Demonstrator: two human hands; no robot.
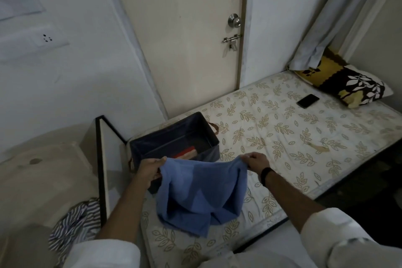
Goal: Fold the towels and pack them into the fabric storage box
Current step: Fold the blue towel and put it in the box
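A blue towel [200,193] hangs stretched between my hands above the mattress, its lower end crumpled on the bed. My left hand [150,168] pinches its top left corner. My right hand [255,160] pinches the top right corner; a black band sits on that wrist. Just behind the towel stands the dark navy fabric storage box [174,135], open at the top, with brown handles at its ends. A folded red and beige towel [187,152] lies at the bottom of the box.
The leaf-patterned mattress [282,137] stretches to the right, with a black phone [307,100] and a patterned pillow [348,82] at its far end. A striped cloth [76,222] lies at lower left beside a black-edged panel [101,169]. A closed door [185,39] stands behind the box.
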